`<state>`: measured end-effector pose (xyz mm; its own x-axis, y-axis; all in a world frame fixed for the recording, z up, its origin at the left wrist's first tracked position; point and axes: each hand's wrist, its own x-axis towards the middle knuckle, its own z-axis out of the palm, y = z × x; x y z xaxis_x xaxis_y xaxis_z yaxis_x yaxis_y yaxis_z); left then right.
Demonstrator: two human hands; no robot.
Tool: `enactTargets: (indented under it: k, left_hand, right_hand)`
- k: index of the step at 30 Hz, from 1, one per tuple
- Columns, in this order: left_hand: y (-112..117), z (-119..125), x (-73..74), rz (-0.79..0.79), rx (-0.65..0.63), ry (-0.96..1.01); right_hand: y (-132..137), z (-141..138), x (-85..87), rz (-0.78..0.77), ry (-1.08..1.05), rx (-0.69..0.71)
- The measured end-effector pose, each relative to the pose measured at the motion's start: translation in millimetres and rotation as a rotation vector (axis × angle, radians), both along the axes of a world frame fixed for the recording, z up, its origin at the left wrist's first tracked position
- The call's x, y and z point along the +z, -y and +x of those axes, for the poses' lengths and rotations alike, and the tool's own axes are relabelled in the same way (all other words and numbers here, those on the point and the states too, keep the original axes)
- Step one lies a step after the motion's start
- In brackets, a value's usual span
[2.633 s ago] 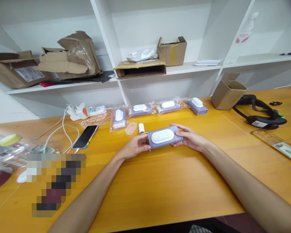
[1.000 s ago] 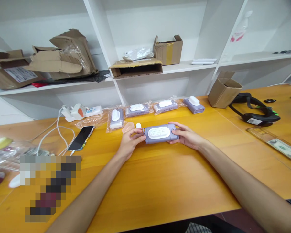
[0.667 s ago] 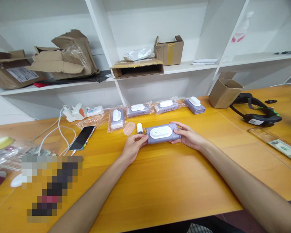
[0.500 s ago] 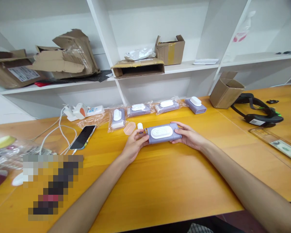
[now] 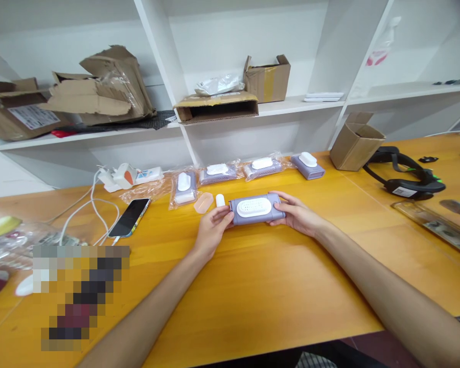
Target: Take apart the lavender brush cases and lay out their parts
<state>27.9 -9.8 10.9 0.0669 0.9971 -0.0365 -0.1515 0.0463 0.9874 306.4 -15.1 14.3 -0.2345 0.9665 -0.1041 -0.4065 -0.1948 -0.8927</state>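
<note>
Between my two hands is a purple-grey plastic case (image 5: 239,221) with a white oval, perforated piece (image 5: 255,207) on its upper face. My left hand (image 5: 212,230) pinches its left end between thumb and fingers. At the right end, my right hand (image 5: 297,214) has its thumb on top and its fingers around the far side. Just beyond my left fingers stands a small white capped piece (image 5: 220,200). Beside that lies a translucent pinkish flat piece (image 5: 204,203).
Similar purple-grey cases in clear wrap (image 5: 218,173) line the back, with an unwrapped one (image 5: 308,166) at their right. A phone (image 5: 130,217) on a cable lies left. An open cardboard box (image 5: 354,143) and a black headset (image 5: 406,179) stand right. Shelves (image 5: 302,105) rise behind.
Both hands keep hold of the case, which stays almost in place. At its left end, the thin edge by my left fingers stands out less than before. The whole view has shifted slightly.
</note>
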Motion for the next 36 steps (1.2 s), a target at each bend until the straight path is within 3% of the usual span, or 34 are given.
enactTargets:
  k: [11,22,36]
  left_hand:
    - [13,11,0.6,-0.054,0.054,0.126]
    - [11,5,7.7,-0.023,-0.168,-0.028]
    - [12,8,3.9,0.011,-0.142,0.004]
  right_hand:
    - [0,0,-0.5,0.004,0.004,0.006]
    - [3,-3,-0.7,0.02,0.045,0.001]
    - [3,-4,0.4,0.004,0.01,-0.014]
